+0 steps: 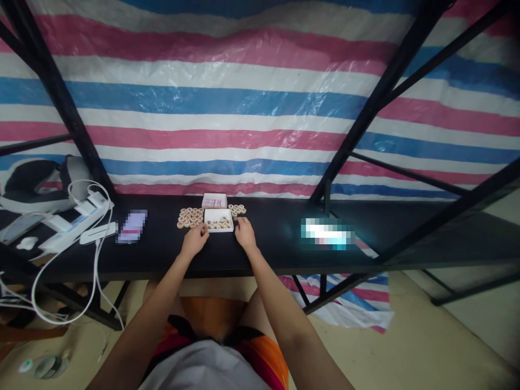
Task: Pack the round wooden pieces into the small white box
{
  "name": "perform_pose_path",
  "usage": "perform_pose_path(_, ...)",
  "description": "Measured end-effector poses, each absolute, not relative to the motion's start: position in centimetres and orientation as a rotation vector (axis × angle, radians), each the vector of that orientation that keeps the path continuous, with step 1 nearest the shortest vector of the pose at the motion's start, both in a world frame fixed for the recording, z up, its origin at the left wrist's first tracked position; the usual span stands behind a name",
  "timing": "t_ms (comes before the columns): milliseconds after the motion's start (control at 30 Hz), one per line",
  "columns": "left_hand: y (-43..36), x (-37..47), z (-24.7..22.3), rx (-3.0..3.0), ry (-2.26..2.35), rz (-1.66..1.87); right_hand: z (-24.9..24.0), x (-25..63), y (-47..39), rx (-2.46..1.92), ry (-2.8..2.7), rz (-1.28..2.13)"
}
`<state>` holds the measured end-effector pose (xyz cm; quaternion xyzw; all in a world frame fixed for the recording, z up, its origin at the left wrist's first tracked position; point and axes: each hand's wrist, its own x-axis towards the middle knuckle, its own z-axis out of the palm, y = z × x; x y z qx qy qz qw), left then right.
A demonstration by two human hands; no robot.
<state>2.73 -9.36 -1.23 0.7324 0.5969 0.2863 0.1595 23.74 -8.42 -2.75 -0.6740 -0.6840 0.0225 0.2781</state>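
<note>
A small white open box (219, 228) stands at the middle of the black shelf, with several round xiangqi pieces (223, 221) lying loose in it. To its left, more xiangqi pieces with red marks (190, 216) are laid out in rows. A smaller group of pieces with dark marks (237, 208) lies beyond its right side. My left hand (195, 240) is closed at the box's front left corner; whatever its fingers hold is too small to tell. By the right wall of the box, my right hand (245, 234) has its thumb and forefinger apart, with nothing visible between them.
Behind the box is a white lid with pink print (214, 201). A blurred phone (132, 226) and a power strip with white cables (77, 222) lie left. A glowing blurred screen (327, 233) is on the right. Black metal posts (349, 135) frame the shelf before striped plastic sheeting (227, 103).
</note>
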Motion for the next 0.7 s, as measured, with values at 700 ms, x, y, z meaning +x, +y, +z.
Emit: perform_pose_path(700,-9.2,2.6,-1.3,2.098,1.702,0.812,1.2,21.7,-5.4,-1.636,-2.42,-0.005)
